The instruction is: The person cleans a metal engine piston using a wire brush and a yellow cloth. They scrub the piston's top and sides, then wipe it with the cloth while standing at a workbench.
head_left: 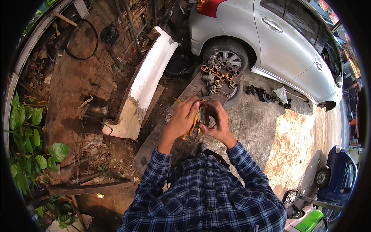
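Observation:
In front of my chest I hold a grey, grooved, round metal piece that looks like an engine piston (203, 115). My right hand (217, 120) curls around its right side, thumb below and fingers above. A thin orange-yellow rag (196, 120) is pinched in my left hand (184, 117) and lies against the piston's left side; its ends hang below and poke out above the hand. My left fingertips are partly hidden behind the piston. Beyond my hands, several more pistons (219, 76), some orange-brown inside, stand grouped on the dark bench plank (185, 92).
A silver car (239, 27) stands at the far right, its rear wheel (228, 54) just behind the pistons. A white and yellow panel (145, 83) leans to the left of the plank. Several dark parts (262, 94) lie on the concrete floor (251, 127). Leafy plants (31, 143) grow at left.

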### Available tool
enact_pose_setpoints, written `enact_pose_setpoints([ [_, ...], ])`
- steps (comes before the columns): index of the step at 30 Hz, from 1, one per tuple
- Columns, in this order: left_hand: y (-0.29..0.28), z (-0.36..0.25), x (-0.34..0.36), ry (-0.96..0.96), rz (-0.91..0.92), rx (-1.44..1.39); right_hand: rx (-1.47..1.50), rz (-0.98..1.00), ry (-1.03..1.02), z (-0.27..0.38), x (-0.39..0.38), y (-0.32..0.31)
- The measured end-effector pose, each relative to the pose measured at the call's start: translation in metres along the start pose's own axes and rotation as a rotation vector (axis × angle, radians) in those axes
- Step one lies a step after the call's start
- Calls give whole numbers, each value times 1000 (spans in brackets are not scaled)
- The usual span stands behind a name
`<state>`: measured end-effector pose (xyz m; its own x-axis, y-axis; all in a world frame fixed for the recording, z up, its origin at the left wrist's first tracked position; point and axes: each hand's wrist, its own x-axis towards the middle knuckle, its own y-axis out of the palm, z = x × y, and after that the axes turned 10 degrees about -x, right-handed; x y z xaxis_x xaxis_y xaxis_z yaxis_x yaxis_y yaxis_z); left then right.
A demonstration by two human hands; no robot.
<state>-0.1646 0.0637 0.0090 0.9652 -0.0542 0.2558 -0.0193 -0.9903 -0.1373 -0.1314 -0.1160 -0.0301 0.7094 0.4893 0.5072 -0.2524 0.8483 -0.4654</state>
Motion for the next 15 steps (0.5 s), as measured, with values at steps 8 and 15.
enact_pose_setpoints([
  [8,20,6,-15,293,-224,225,401,-162,384,22,9,15],
  [15,12,20,-13,266,-276,384,251,-184,326,25,10,23],
])
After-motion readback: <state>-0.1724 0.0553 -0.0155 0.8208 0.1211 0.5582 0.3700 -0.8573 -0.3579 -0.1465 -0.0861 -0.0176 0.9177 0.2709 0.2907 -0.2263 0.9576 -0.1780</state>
